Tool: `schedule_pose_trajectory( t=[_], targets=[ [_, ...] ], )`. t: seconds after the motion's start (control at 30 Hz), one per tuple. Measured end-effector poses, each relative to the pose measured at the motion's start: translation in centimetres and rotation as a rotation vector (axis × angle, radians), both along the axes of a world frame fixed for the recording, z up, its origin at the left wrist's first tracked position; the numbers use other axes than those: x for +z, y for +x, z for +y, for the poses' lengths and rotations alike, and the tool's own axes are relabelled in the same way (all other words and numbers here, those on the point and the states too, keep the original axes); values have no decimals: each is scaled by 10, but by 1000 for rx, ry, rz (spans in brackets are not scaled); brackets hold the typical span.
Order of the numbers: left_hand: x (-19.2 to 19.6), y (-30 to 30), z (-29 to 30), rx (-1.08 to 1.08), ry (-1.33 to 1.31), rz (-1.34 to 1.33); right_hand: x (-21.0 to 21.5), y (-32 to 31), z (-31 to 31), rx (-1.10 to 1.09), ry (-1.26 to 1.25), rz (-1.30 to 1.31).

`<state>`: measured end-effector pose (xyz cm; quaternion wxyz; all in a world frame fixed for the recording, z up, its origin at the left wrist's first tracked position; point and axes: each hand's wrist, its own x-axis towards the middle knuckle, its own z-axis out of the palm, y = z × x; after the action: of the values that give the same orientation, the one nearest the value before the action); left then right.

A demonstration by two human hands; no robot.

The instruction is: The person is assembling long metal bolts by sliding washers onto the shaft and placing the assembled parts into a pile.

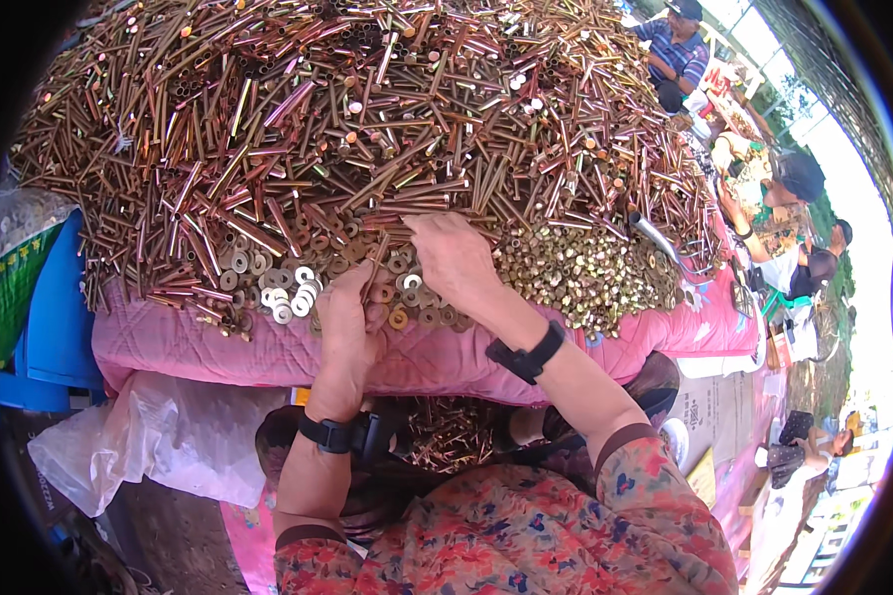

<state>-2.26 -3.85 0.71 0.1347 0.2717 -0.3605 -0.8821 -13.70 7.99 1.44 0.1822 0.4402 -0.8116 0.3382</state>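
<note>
My left hand (345, 309) is closed around a slim copper-coloured metal bolt (378, 260), which points up and away from its fingertips. Just right of it, my right hand (452, 260) has its fingers drawn together at the near edge of a heap of bolts and tube sleeves (367, 109). Whatever those fingertips pinch is hidden from view. Flat round washers (290, 297) lie around and left of my left hand, some shiny silver and others brownish. To the right of my right hand spreads a pile of small brassy nuts (575, 273).
A pink quilted cover (208, 347) lies under the parts along the near edge. Clear plastic sheeting (159, 436) hangs at the left, beside a blue container (58, 307). A curved metal tube (655, 238) rests by the nuts. Several people sit at the right.
</note>
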Motion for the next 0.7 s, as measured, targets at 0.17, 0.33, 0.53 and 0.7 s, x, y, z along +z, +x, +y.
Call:
schedule_pose_trajectory(
  t=[0.17,0.33,0.53,0.7],
  targets=[
    [4,1,-8,78,-57,-67,-2,-7,-17,-34,384,61],
    [1,4,-9,79,-81,-51,5,-7,-11,-94,523,30],
    [1,5,-9,74,-73,-43,5,-7,18,-303,206,-60],
    [6,6,-3,34,-58,-12,-4,-32,62,-452,165,-127]
  ],
)
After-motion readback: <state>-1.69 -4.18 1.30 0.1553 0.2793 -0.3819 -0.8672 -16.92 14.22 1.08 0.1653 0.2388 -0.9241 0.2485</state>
